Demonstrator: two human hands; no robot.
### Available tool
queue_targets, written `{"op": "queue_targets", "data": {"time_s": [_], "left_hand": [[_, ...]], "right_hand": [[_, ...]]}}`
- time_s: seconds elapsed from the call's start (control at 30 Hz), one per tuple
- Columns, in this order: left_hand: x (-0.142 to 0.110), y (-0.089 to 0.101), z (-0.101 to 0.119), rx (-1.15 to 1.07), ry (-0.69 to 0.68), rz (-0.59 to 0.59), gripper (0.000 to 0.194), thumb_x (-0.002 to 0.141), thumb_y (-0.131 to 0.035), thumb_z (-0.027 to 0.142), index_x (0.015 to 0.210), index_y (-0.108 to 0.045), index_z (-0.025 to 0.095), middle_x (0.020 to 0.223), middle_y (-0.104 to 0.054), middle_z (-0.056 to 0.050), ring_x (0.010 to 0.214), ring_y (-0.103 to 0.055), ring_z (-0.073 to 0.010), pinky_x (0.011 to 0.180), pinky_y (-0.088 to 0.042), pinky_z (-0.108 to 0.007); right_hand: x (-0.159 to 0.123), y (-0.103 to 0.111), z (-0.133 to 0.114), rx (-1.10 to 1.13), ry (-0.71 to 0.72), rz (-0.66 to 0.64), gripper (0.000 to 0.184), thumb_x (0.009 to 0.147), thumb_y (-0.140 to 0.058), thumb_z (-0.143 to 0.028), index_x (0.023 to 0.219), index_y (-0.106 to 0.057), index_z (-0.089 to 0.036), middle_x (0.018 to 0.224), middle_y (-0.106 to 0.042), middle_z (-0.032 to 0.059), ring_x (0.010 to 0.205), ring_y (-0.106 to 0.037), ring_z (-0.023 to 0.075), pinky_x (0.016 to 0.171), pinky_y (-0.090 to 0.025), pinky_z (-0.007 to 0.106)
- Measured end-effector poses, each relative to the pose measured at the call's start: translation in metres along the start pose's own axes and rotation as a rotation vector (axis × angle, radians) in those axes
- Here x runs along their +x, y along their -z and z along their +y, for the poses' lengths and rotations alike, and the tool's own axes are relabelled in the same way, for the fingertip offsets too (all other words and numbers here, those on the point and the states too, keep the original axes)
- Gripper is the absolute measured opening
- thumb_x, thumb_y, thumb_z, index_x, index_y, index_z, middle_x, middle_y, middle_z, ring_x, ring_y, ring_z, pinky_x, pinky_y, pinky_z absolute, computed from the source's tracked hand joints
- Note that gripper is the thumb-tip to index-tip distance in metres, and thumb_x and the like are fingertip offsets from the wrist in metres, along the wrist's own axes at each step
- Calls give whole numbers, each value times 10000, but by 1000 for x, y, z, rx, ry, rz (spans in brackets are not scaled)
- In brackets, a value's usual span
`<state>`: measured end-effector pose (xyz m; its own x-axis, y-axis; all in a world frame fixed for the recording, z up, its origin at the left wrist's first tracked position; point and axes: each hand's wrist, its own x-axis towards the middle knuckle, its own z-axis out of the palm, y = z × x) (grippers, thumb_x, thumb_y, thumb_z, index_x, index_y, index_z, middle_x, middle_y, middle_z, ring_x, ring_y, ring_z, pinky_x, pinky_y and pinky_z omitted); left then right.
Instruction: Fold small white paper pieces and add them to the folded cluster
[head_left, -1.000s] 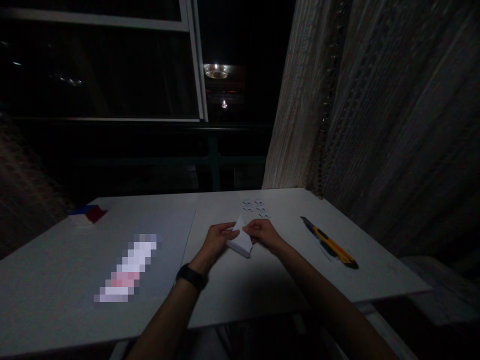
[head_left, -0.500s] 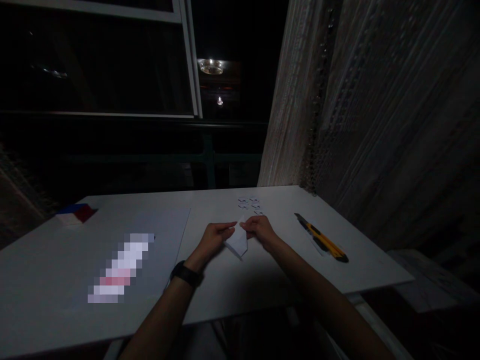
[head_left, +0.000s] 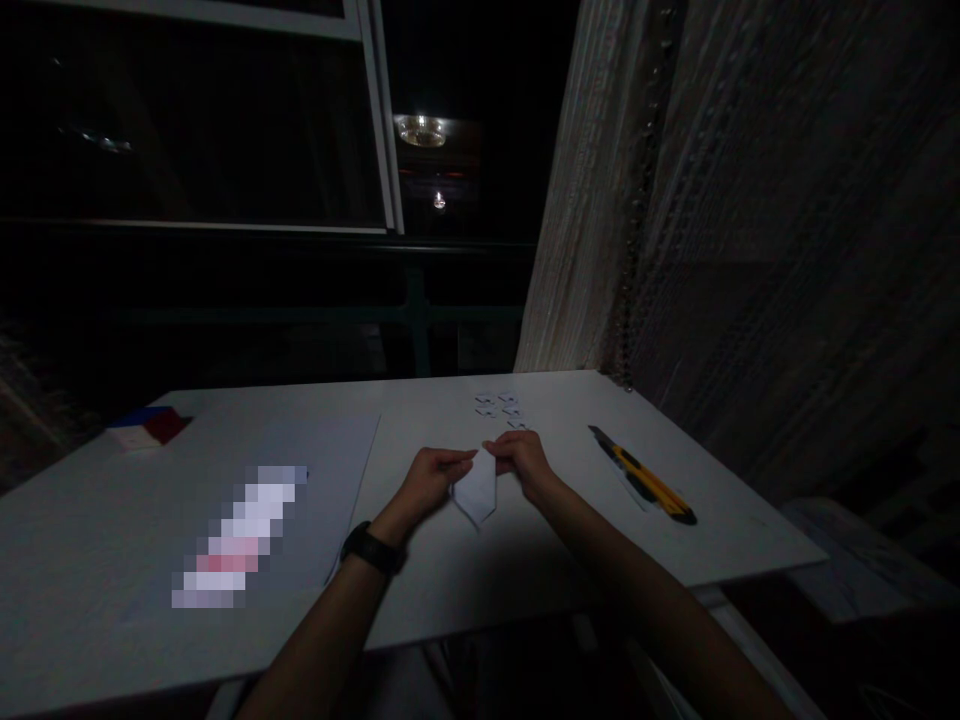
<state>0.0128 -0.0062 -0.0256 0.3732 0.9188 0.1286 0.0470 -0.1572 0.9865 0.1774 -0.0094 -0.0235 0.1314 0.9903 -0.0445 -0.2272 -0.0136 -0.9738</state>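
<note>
A small folded white paper piece (head_left: 478, 494) with a pointed lower end sits just above the white table (head_left: 525, 570), pinched from both sides. My left hand (head_left: 429, 478), with a dark watch on its wrist, grips the paper's upper left edge with closed fingers. My right hand (head_left: 523, 459) pinches its upper right edge. Both hands meet at the top of the paper.
Several tiny white paper bits (head_left: 500, 408) lie just beyond my hands. A yellow and black utility knife (head_left: 645, 484) lies to the right. A large white sheet (head_left: 247, 500) covers the left side. A red and blue block (head_left: 148, 425) rests at the far left corner. A curtain (head_left: 750, 230) hangs at right.
The paper has turned so its point now aims down toward me, and my fingers have come closer together at its top. The view shifted slightly.
</note>
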Motion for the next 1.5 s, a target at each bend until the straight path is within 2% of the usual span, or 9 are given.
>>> {"op": "queue_targets", "data": {"time_s": [0.33,0.43,0.5,0.6,0.87,1.07,1.13,1.33,1.5], "left_hand": [[-6,-3,13,-158,120,-31,334,582,-720,259,883,-703,116,804,-705,-114,692,-618,-198,677,-452,-313],[-4,-1,11,-196,139,76,342,573,-732,258,877,-704,102,761,-703,-107,656,-610,-179,659,-441,-289],[-2,2,10,-221,130,180,337,570,-737,266,859,-707,97,757,-699,-104,645,-602,-167,642,-432,-271],[-1,5,7,-277,132,269,326,569,-741,277,838,-709,97,754,-693,-96,620,-583,-144,609,-420,-247],[-2,7,5,-322,141,175,417,606,-712,391,917,-688,114,797,-681,-98,644,-592,-149,590,-442,-246],[-2,5,6,-354,159,115,507,660,-609,538,866,-678,80,755,-676,-115,649,-611,-178,611,-473,-291],[-1,4,4,-371,175,121,502,641,-634,527,842,-677,69,729,-673,-116,636,-611,-182,619,-472,-298],[-2,5,3,-324,144,60,415,587,-721,395,851,-678,79,748,-676,-107,663,-606,-179,630,-446,-272],[-2,6,5,-194,128,12,349,600,-709,372,784,-689,77,681,-661,-74,588,-556,-141,570,-389,-238]], "right_hand": [[5,6,2,-22,51,23,238,501,-722,-315,485,-571,-132,443,-539,6,417,-500,122,422,-452,265],[4,3,3,-86,100,-51,329,556,-700,-383,775,-614,-154,621,-606,9,489,-545,121,457,-470,253],[1,1,5,-169,188,-145,539,542,-722,-355,1032,-545,-217,829,-626,13,550,-574,111,495,-477,242],[-2,-1,8,-320,298,-231,708,512,-752,-260,1163,-474,-250,973,-596,28,574,-578,88,550,-472,229],[-7,-2,6,-569,439,-186,375,720,-598,-256,1091,-604,-201,854,-664,38,723,-613,164,689,-469,281],[-9,0,5,-663,517,-146,311,803,-485,-295,1067,-614,-193,930,-680,61,843,-617,200,775,-461,329],[-6,0,7,-591,485,-144,311,795,-488,-311,1046,-611,-175,935,-678,67,825,-622,193,742,-476,322],[5,3,9,-239,193,-125,428,657,-634,-404,978,-559,-132,594,-652,16,463,-583,144,434,-461,250],[6,12,0,-170,132,-223,380,570,-700,-460,605,-493,-144,484,-605,-2,417,-578,136,399,-466,233]]}}
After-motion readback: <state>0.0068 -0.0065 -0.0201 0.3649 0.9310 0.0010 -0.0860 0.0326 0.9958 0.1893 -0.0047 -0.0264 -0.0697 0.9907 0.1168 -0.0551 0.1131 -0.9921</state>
